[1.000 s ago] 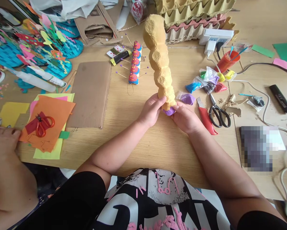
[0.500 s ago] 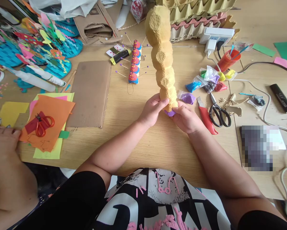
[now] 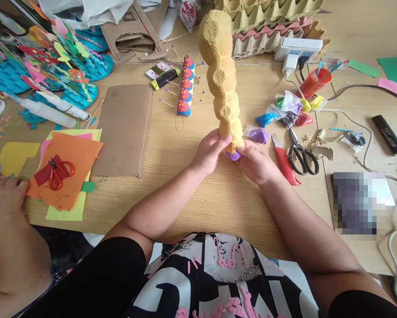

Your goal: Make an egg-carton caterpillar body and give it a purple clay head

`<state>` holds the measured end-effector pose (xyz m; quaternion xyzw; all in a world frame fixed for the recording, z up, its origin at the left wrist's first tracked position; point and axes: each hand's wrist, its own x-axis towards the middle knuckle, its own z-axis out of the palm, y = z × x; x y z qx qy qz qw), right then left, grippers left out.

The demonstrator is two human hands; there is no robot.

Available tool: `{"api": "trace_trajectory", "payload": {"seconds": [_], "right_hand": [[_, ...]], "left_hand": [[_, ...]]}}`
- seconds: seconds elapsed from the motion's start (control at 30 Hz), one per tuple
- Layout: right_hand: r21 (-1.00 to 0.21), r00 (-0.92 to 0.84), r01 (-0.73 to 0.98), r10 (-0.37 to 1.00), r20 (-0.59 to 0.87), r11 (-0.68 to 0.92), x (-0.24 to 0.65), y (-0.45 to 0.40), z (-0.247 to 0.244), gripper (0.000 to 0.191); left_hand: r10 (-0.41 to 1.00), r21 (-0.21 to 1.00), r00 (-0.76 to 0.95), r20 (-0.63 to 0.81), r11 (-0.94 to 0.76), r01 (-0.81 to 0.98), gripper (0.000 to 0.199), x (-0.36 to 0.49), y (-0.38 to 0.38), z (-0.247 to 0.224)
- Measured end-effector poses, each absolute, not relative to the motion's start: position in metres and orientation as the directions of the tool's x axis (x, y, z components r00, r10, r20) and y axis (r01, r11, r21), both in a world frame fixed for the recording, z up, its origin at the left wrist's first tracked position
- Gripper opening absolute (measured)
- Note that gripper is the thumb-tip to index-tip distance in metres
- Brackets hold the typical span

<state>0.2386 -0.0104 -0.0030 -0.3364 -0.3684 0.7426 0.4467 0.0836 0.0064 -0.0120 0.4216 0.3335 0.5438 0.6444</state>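
Observation:
A long bumpy yellow strip cut from an egg carton [image 3: 223, 79] stands raised over the table, its near end between my hands. My left hand [image 3: 209, 153] grips that end from the left, thumb on top. On the other side my right hand [image 3: 255, 161] is closed on the same end, its thumb against a piece of purple clay [image 3: 233, 155] stuck there. The fingers underneath are hidden. Beyond my left hand lies a red-and-blue caterpillar model [image 3: 185, 86] with purple-tipped sticks. A bag of purple clay [image 3: 258, 135] rests just past my right hand.
Right of my hands are a red utility knife [image 3: 284, 165], black scissors [image 3: 303, 159], clay bags [image 3: 286, 112] and carton scraps [image 3: 324, 150]. Cardboard [image 3: 124, 128] and coloured paper [image 3: 72, 172] with red scissors [image 3: 61, 173] lie left. Another person's hand [image 3: 6, 194] is at the far left.
The egg-carton strip has tipped very slightly to the left at its far end. Both hands keep their hold on its near end.

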Motion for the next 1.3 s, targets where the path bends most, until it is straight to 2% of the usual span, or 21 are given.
{"api": "trace_trajectory", "payload": {"seconds": [0.2,0.37,0.73,1.0,1.2,1.3], "right_hand": [[-0.828,-0.324,-0.454,0.927,-0.191,-0.330,0.2377,-0.0100,-0.0050,0.023],[-0.871,-0.311,-0.416,0.941,-0.132,-0.260,0.2377,-0.0102,-0.0060,0.034],[-0.886,-0.348,-0.395,0.932,-0.101,-0.243,0.2372,-0.0118,-0.0030,0.041],[-0.882,-0.321,-0.398,0.939,-0.125,-0.254,0.2357,-0.0131,-0.0013,0.035],[-0.885,-0.354,-0.385,0.927,-0.123,-0.264,0.2356,-0.0141,-0.0007,0.042],[-0.879,-0.374,-0.387,0.919,-0.127,-0.279,0.2361,-0.0140,0.0010,0.039]], "left_hand": [[0.983,0.887,0.181,0.030,0.057,-0.458,0.050,0.0838,0.0060,-0.0117],[0.985,0.882,0.172,0.025,0.060,-0.467,0.051,0.0839,0.0059,-0.0122],[0.983,0.876,0.181,-0.036,0.118,-0.467,0.048,0.0822,0.0050,-0.0097],[0.985,0.871,0.169,-0.020,0.100,-0.481,0.047,0.0822,0.0060,-0.0082],[0.984,0.869,0.167,-0.060,0.134,-0.477,0.044,0.0817,0.0059,-0.0099],[0.986,0.864,0.160,-0.055,0.128,-0.488,0.043,0.0809,0.0067,-0.0117]]}}
